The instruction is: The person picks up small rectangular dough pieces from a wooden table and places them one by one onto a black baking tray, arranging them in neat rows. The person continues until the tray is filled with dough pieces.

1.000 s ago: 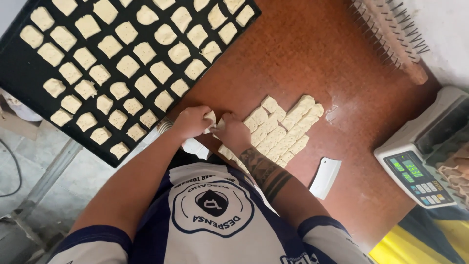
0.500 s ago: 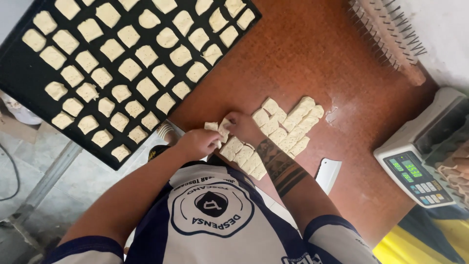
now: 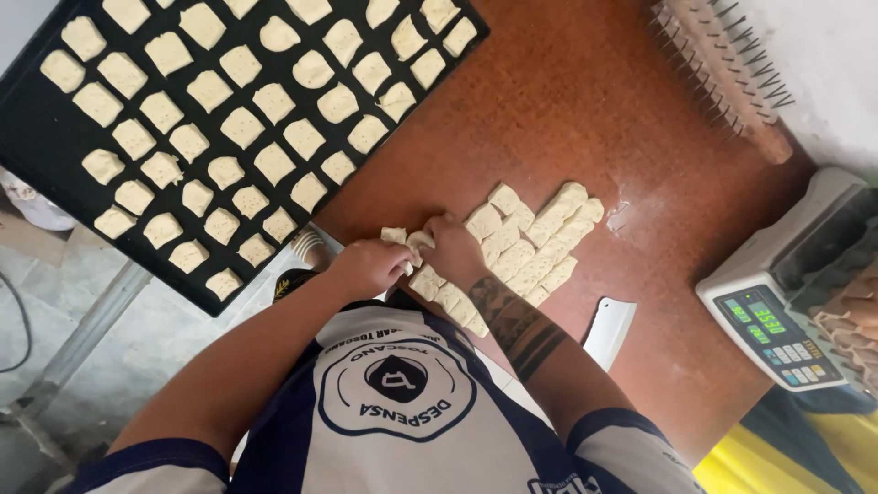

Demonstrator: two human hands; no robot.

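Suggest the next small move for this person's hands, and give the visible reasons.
Probably carry the loose dough pieces pinched between the left hand and right hand over to the black tray, since its rows near the corner still show bare spots.

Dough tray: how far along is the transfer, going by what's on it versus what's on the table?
Mostly done: the black tray holds rows of cut dough squares across nearly its whole surface. In hand: the left hand and right hand are pulling pieces off the cut slab. Left: a block of cut dough on the brown table, beside the white scraper.
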